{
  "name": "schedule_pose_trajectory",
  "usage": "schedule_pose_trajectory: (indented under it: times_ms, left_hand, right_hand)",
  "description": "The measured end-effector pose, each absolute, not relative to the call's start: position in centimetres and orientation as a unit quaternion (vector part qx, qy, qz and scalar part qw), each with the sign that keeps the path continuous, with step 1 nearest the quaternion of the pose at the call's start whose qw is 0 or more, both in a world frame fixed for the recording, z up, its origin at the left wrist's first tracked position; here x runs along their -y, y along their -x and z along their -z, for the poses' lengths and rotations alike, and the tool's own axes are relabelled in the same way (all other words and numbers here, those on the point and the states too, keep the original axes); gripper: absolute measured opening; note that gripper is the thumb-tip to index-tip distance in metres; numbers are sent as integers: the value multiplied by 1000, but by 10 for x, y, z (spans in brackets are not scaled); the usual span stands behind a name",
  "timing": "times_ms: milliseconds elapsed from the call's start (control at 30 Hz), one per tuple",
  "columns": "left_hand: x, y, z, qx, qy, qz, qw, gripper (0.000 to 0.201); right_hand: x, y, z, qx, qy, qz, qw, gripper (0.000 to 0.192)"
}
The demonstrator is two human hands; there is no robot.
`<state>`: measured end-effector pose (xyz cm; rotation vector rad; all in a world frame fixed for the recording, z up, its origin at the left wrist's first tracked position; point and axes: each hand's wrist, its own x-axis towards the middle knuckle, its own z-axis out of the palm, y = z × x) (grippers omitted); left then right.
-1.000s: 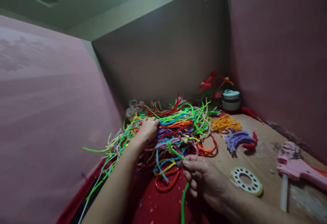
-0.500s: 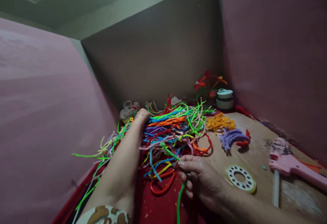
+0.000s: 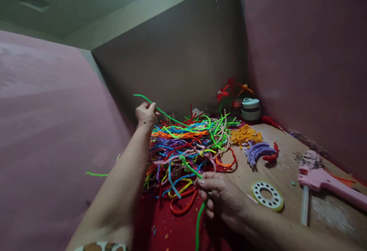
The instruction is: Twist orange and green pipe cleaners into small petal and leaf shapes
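Left hand (image 3: 146, 114) lifting green pipe cleaner (image 3: 169, 116) out of pile (image 3: 186, 148), fingers pinching its end. Right hand (image 3: 220, 197) gripping another green stem (image 3: 198, 220). Next move probably needing careful untangling.

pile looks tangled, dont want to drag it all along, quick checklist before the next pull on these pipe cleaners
1. Left hand grips the raised green pipe cleaner: ok.
2. That strand free of the pile: not ok, its far end still runs into the tangle.
3. Right hand pinches the other green pipe cleaner: ok.
4. Whether the two green pieces are one strand: cannot tell.
5. Glue gun out of the hands' way: ok, off to the right.
6. White ring apart from the pile: ok.
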<state>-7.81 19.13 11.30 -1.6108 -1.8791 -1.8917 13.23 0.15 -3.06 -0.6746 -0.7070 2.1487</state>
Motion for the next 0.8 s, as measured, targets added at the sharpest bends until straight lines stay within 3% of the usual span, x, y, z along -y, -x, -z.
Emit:
schedule_pose_trajectory:
  times_ms: [133, 233, 533, 667, 800]
  left_hand:
    - [-182, 62, -142, 411, 502, 760, -40, 17]
    - [-160, 47, -150, 314, 499, 800, -116, 14]
    - [-52, -4, -89, 319, 501, 733, -332, 8]
    - [-29, -9, -69, 310, 468, 726, -397, 8]
    - [-20, -11, -53, 380, 483, 624, -482, 13]
  right_hand:
    - [-4, -133, 34, 269, 243, -842, 399, 20]
    - [-8, -136, 32, 255, 199, -841, 434, 20]
    - [-19, -155, 15, 174, 88, -852, 486, 16]
    - [-27, -158, 16, 167, 122, -840, 502, 12]
    - [-28, -156, 18, 261, 136, -808, 511, 13]
